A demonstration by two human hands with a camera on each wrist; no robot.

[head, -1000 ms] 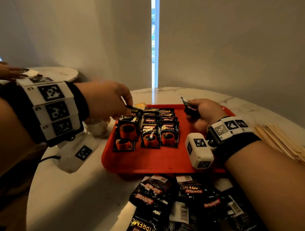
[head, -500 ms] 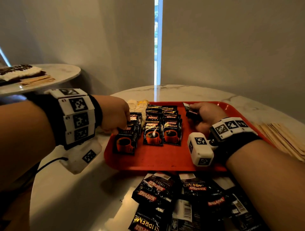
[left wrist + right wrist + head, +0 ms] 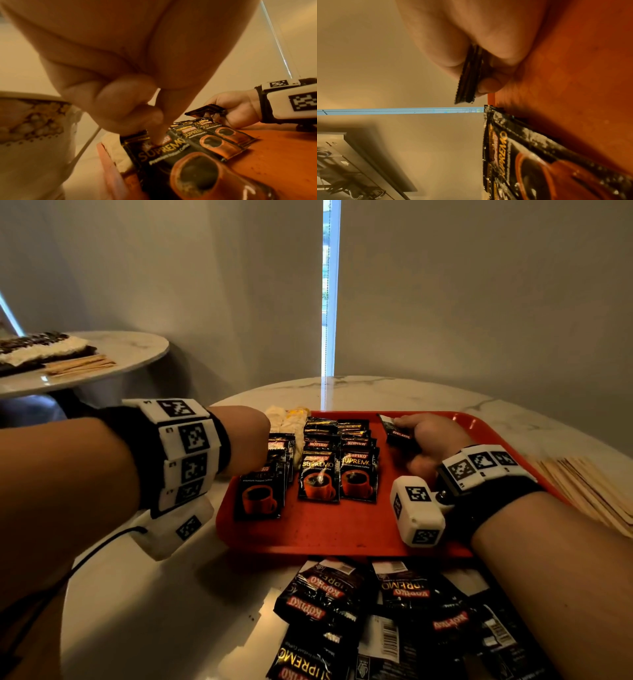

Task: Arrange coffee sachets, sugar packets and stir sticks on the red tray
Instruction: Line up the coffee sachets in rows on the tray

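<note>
Lying in three overlapping rows on the red tray [image 3: 318, 535], the coffee sachets [image 3: 318, 474] faced up toward the person, the leftmost row close to the tray's left rim. Pale sugar packets [image 3: 286, 419] sat at the far left corner of the tray, just behind that row. The left hand [image 3: 245, 440] was bent down over the left row; from the left wrist view, one fingertip [image 3: 158, 138] pressed on the top of the front sachet [image 3: 171, 152] while the other fingers curled loosely, holding nothing that I could see. The right hand [image 3: 428, 440] rested on the far middle of the tray and pinched a small stack of sachets [image 3: 395, 429] between thumb and fingers, edges sticking out toward the rows.

By my reckoning the job was somewhere past its middle for the coffee and hardly begun for the rest. A loose heap of sachets [image 3: 394, 611] lay on the marble table [image 3: 154, 611] just in front of the tray, not yet arranged. The wooden stir sticks [image 3: 589, 491] were fanned out on the table to the right of the tray, none of them on it. The right half of the tray showed bare red, seemingly room for them. A second small table [image 3: 130, 354] stood off to the left with another arranged set on it.
</note>
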